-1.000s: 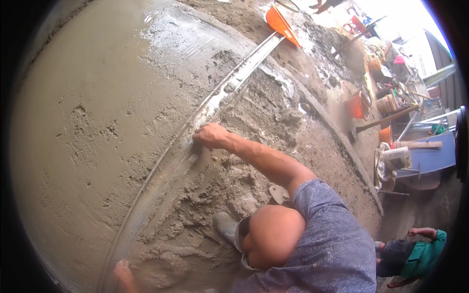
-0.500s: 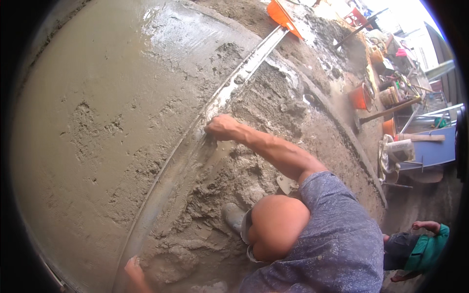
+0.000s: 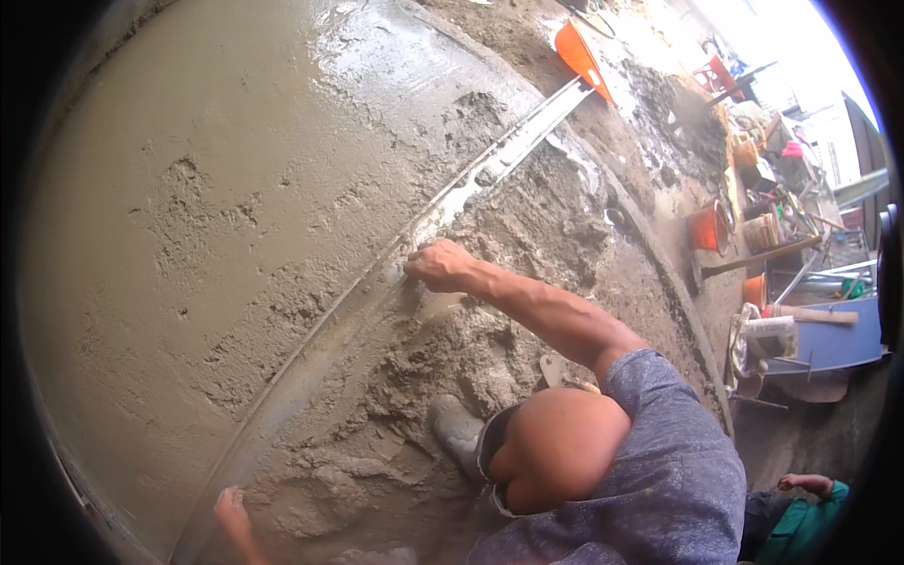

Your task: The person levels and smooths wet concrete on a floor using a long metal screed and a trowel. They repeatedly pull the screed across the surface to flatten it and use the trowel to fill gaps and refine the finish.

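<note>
A long metal screed bar (image 3: pixel 311 372), smeared with wet concrete, runs diagonally from the lower left to the upper right. My right hand (image 3: pixel 441 266) is closed around its near edge about midway along. Lower down, my left hand (image 3: pixel 232 508) has its fingers curled at the same edge close to the bar's lower end; part of its grip is hidden. Beyond the bar spreads wet grey concrete (image 3: pixel 122 311), mostly smooth with pitted patches. On my side the concrete (image 3: pixel 424 367) is rough and lumpy. An orange plastic piece (image 3: pixel 582 64) lies at the bar's far end.
My grey boot (image 3: pixel 456 428) stands in the rough concrete, with a trowel-like tool (image 3: pixel 556 370) by my knee. Orange buckets (image 3: pixel 704 228), a wooden-handled tool (image 3: pixel 767 259) and a blue tub (image 3: pixel 829 339) are at right. Another person in green (image 3: pixel 805 523) is at lower right.
The view has turned slightly, so the background at right sits lower. Both hands stay at the bar, and more of my left hand shows. Any slide of the bar over the concrete is hard to tell.
</note>
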`<act>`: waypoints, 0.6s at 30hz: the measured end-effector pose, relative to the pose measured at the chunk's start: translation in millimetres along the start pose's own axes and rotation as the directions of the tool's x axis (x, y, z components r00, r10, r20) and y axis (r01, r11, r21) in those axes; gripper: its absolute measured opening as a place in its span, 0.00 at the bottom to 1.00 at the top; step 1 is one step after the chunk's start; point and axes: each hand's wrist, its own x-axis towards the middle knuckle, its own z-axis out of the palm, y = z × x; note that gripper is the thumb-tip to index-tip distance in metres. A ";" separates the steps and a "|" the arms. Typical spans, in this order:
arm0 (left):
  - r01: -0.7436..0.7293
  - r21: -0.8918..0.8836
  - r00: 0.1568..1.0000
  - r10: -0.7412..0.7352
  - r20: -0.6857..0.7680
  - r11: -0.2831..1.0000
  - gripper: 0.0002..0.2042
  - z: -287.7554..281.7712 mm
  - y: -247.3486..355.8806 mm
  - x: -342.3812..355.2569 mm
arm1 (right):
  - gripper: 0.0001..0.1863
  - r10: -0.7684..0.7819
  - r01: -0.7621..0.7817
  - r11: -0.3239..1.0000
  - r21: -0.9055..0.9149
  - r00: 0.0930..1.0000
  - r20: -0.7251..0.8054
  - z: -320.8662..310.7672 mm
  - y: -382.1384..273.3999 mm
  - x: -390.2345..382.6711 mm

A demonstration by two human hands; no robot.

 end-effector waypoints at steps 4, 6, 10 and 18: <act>-0.011 0.082 0.999 0.007 0.048 0.997 0.10 13.9 50.4 13.1 | 0.06 0.002 0.022 0.984 0.177 0.991 -0.136 -7.3 49.1 -32.3; -0.054 0.102 0.998 0.055 -0.007 0.993 0.10 18.1 36.6 12.4 | 0.08 0.107 -0.111 0.983 0.144 0.993 0.040 -47.8 41.6 -11.2; -0.150 0.200 0.986 0.161 -0.043 0.968 0.12 23.7 31.4 1.7 | 0.09 0.023 -0.020 0.999 0.028 0.991 -0.129 -40.6 24.3 -24.7; -0.066 0.355 0.992 0.101 -0.079 0.932 0.10 31.1 33.3 18.6 | 0.07 -0.041 0.063 0.996 0.062 0.953 -0.302 -10.9 33.0 -12.9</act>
